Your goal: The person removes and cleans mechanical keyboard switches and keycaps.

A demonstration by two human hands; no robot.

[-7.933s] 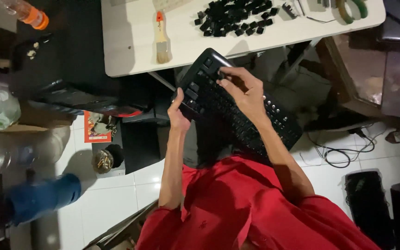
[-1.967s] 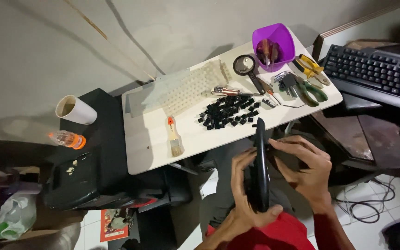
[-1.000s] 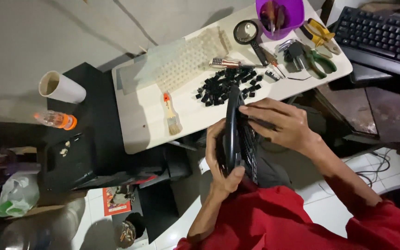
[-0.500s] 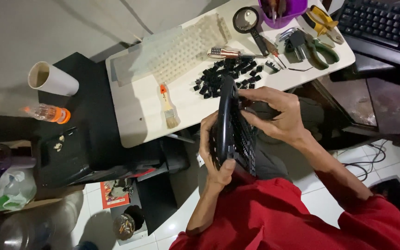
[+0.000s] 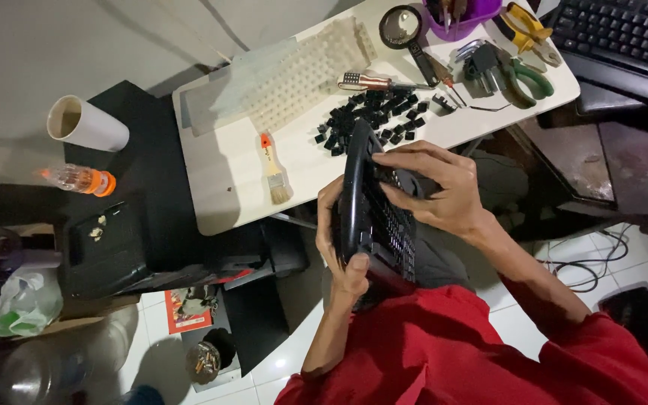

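Head view, itemised from my hands outward.

1. Left hand (image 5: 341, 247): I have it clamped on the near end of the keyboard (image 5: 373, 210), thumb on the front edge, fingers wrapped behind.
2. Right hand (image 5: 436, 191): it lies over the key face, fingers (image 5: 403, 160) bent and pressing on the upper part of the board, closed against it.
3. Keyboard: black, stood on edge between my two hands, above my lap and just off the near edge of the table (image 5: 226, 172). Its far end overlaps the table edge in this view.
4. Keycaps (image 5: 373, 120): loose black pile on the table, just beyond the keyboard's top end.
5. Brush (image 5: 271, 166): wooden handle with an orange tip, lying left of the keycaps.
6. Membrane (image 5: 305, 71): a pale sheet of domes, lying across the far part of the table.
7. Screwdriver (image 5: 384, 81): striped handle, between membrane and keycaps.
8. Magnifier (image 5: 399, 26), pliers (image 5: 523, 22) with yellow grips, and a purple bowl (image 5: 463, 11): far right corner of the table.
9. Second keyboard (image 5: 624, 37): black, top right, off the table.
10. Cup (image 5: 84, 124) and orange-capped bottle (image 5: 80, 180): on the black stand left of the table.
11. Red shirt (image 5: 444, 352): bottom of the view.
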